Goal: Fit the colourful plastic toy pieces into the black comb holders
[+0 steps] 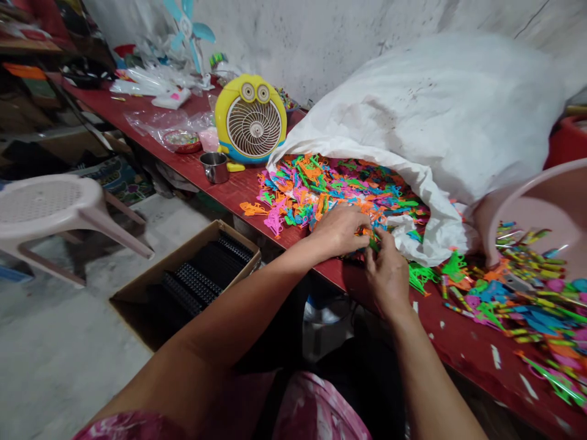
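Both my hands meet at the front edge of a heap of small flat plastic pieces (348, 183) in orange, green, pink and blue. The heap spills from the mouth of a large white sack (440, 104) lying on the red table. My left hand (340, 230) reaches over the pieces with its fingers bent and closed; what is in them is partly hidden. Close by, my right hand (387, 272) pinches a small green plastic piece (375, 241) between thumb and fingers. An orange bit shows beside the left fingertips.
A yellow fan (255, 122) and a metal cup (214, 167) stand left of the heap. At right, a tipped pink tub (541, 189) spills wrapped sticks and plastic pieces. Below the red table (495, 351) sits a cardboard box (132, 305) of black items; a plastic stool (41, 201) stands farther left.
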Tool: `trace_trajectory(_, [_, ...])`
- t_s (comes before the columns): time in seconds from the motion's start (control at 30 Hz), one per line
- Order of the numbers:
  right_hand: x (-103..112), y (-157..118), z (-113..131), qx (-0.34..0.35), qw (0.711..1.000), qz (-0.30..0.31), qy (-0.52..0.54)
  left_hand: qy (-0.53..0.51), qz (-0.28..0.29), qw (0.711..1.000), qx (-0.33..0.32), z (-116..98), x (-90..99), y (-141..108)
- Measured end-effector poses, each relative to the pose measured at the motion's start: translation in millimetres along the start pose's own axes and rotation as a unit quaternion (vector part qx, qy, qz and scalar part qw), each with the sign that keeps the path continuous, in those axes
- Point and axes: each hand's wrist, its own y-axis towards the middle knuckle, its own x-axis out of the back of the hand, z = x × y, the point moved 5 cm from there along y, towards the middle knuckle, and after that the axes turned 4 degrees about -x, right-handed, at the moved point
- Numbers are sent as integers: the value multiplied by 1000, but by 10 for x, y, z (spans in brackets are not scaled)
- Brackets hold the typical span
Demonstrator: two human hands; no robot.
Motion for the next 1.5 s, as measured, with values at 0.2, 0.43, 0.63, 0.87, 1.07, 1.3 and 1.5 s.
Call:
trace_trajectory(0.2, [25,81,43,12,999,25,-21,4,0,1000,3,2,-8,1])
trace_trajectory(0.43, [11,95,70,-4,995,62,-75,-3,-1,1000,3,7,-17,-6])
trace_trajectory(0.63, [3,128,-13,15,998,61,17,5,-21,1000,4,39,-48,-1])
trace_trajectory(0.87, [-22,91,-141,-20,995,39,88,9,-20,1000,1,32,-47,10])
trace_trajectory(1.07, [-41,43,-174,-30,988,-20,151,2,-9,1000,4,19,-26,0])
trace_trajectory(1.3, [-58,52,-107,-32,994,4,106,4,-21,1000,-6,33,-49,6])
trace_trajectory(1.5, [-18,39,-88,-19,993,-15,114,8,-29,1000,-5,29,-42,0])
